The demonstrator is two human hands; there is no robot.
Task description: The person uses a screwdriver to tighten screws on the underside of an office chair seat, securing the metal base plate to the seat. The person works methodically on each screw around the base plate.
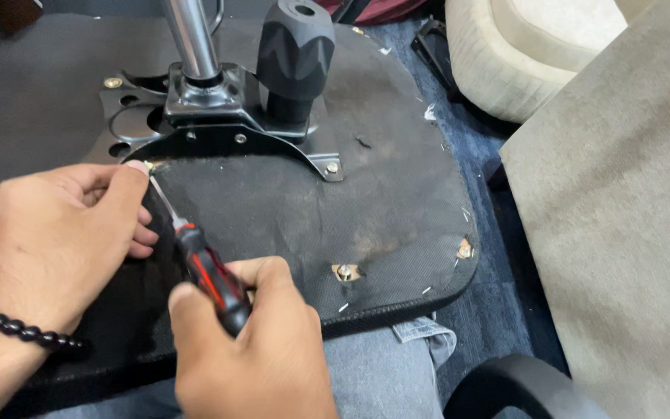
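On the lap, upturned chair seat [288,209] | screwdriver [209,275] grasped in right hand [261,349], tip at plate-edge screw [149,165] | left hand [56,237] curled, thumb steadying shaft | step judged: screw being driven; firm axial pressure called for next.

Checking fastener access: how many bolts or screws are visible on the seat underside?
5: brass bolt top left of plate, two screws along its edge, two bolts in fabric. Hands may hide more.
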